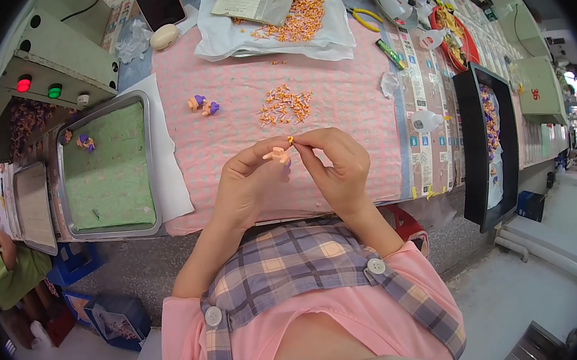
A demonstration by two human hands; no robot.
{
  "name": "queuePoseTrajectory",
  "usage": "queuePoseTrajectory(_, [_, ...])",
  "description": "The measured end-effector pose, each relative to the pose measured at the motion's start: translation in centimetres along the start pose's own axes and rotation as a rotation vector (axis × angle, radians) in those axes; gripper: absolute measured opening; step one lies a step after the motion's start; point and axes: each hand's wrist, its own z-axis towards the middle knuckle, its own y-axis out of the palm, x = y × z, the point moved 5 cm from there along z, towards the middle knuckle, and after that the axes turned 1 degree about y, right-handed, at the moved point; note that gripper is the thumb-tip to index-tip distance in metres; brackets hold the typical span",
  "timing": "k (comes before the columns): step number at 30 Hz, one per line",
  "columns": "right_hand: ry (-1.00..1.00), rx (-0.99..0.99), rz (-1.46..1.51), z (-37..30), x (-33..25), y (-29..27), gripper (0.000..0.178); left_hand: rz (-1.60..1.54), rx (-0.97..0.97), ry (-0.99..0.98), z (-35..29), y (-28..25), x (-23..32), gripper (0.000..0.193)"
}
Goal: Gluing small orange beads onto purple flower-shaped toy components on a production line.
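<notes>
My left hand (242, 185) is closed on a small toy figure (277, 155) with a peach body and some purple, held above the pink cloth (365, 115). Thumb and forefinger of my right hand (339, 165) pinch a tiny orange-yellow piece (291, 140) at the figure's upper end. Whether the two touch is too small to tell. Just beyond my hands lies a loose pile of tiny orange, yellow and pink pieces (285, 106). Two finished-looking peach and purple figures (204, 105) lie together on the cloth to the left.
At left, a metal tray (155, 191) with green lining holds figures, beside a machine (65, 55) with coloured buttons. More tiny pieces lie on a white sheet (211, 46) at the back. Yellow-handled pliers (365, 19), a plastic bottle (426, 121) and a black tray (481, 190) stand right.
</notes>
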Motion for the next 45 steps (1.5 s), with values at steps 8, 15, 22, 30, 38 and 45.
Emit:
queuePoseTrajectory(8, [-0.082,-0.032,-0.037,0.2,-0.4,0.1,0.015,0.096,0.051,0.049,0.1,-0.3,0.0,0.021])
queuePoseTrajectory(15, [0.09,-0.027,0.151,0.2,0.4,0.2,0.013,-0.035,0.059,-0.008,0.1,-0.6,-0.3,0.02])
queuePoseTrajectory(22, [-0.066,0.005,0.001,0.1,-0.1,-0.2,0.015,-0.061,0.031,-0.028,0.1,-0.6,-0.3,0.021])
queuePoseTrajectory(30, [-0.148,-0.009,0.049,0.3,-1.5,-1.0,0.018,-0.068,0.01,-0.03,-0.1,0.0,0.3,0.022])
queuePoseTrajectory(38, [-0.261,0.015,-0.014,-0.4,-1.8,-0.4,0.019,-0.088,0.021,-0.04,-0.3,0.5,0.5,0.022])
queuePoseTrajectory(45, [-0.286,0.018,-0.011,-0.4,-2.0,-0.5,0.021,-0.098,-0.047,-0.021,-0.2,0.6,0.4,0.02])
